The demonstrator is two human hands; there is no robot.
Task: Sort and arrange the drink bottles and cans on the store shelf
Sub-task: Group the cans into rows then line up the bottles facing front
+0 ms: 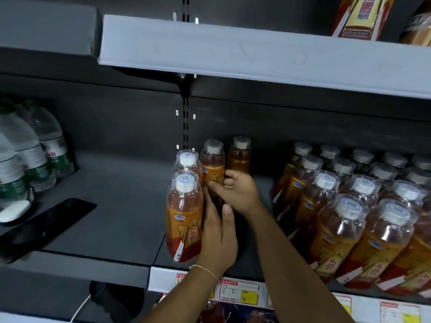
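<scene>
Presently: left hand [218, 231] curled round a shadowed bottle [215, 197] on the middle shelf [116, 206], just beside the front orange bottle [183, 220]; right hand [240, 191] fingers bent against a rear bottle [239, 157], hold not discernible.

Water bottles [28, 155], left end of shelf [121, 206]: blurred, cut by left frame edge. Flat black object [46, 224] beside them: blurred, kind unclear. Upper-shelf bottles [359, 17]: tops cut off. Price tags [239, 291], shelf's front edge: print too small. Left hand [217, 231] and right hand [238, 190] overlap; dark thing between them mostly hidden, grip undeterminable. Rightmost orange bottles [417, 252] cut off.
</scene>
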